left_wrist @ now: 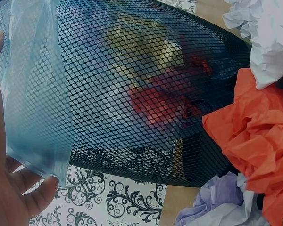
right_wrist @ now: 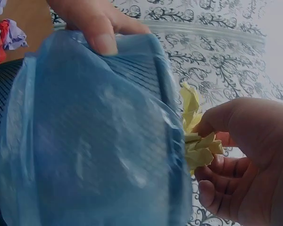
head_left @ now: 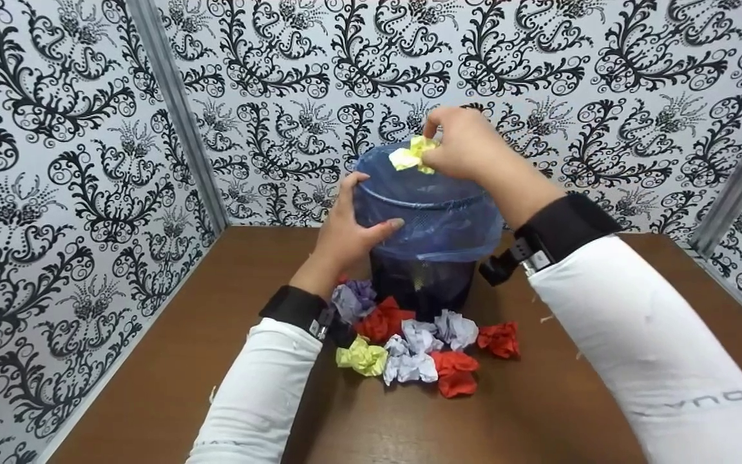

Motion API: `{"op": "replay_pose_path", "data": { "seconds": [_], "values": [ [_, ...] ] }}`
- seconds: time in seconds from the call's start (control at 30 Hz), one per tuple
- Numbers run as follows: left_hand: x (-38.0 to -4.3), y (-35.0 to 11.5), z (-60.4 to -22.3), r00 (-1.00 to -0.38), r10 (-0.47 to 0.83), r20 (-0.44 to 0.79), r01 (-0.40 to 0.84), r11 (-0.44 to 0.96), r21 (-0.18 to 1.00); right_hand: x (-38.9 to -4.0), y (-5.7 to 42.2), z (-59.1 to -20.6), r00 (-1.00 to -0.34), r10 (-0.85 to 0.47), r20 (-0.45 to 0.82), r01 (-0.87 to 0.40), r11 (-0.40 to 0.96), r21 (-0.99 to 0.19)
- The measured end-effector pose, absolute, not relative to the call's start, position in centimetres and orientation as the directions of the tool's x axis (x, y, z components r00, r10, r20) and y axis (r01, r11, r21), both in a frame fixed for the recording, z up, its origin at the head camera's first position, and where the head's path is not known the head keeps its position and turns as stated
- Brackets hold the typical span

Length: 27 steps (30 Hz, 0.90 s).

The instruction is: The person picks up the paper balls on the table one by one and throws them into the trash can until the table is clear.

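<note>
A black mesh wastebasket [head_left: 422,283] stands on the table, lined with a blue plastic bag [head_left: 435,235] folded down over its rim. My left hand [head_left: 350,225] holds its left side, a finger at the rim and the thumb against the bag outside. Over the basket's mouth, my right hand [head_left: 464,145] pinches a crumpled yellow paper ball [head_left: 415,154] between thumb and fingers. The right wrist view shows that paper right beside the bag's edge. Through the mesh in the left wrist view, crumpled red paper [left_wrist: 155,106] and yellow paper [left_wrist: 141,42] show inside the basket.
Several crumpled paper balls lie before the basket: a yellow one [head_left: 362,357], white ones [head_left: 409,367], red ones [head_left: 456,372] and a purple one [head_left: 353,300]. Another red ball [head_left: 500,339] sits to the right. Patterned walls [head_left: 281,129] border the brown table [head_left: 603,386].
</note>
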<state>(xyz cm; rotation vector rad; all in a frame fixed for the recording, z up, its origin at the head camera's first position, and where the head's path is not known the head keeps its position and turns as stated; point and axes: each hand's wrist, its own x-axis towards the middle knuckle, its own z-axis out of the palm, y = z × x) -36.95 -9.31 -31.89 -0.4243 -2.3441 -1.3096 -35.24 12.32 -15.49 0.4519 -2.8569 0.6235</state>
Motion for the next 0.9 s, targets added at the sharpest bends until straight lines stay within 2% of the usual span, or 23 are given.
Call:
{"op": "replay_pose_path", "data": {
  "seconds": [0.2, 0.5, 0.9],
  "values": [
    [-36.9, -9.4, -31.8, -0.857, 0.067, 0.511, 0.471, 0.504, 0.724, -35.6, 11.4, -16.3, -0.927, -0.295, 0.233, -0.358, 0.881, -0.308],
    [-36.9, -9.4, -31.8, -0.851, 0.086, 0.519, 0.488, 0.498, 0.717, -35.6, 10.9, -17.3, -0.910, -0.380, 0.167, -0.413, 0.865, -0.284],
    [-36.9, -9.4, -31.9, -0.849, 0.080, 0.523, 0.482, 0.527, 0.700, -34.4, 12.5, -17.4, -0.859, -0.449, 0.244, -0.506, 0.818, -0.275]
  ]
}}
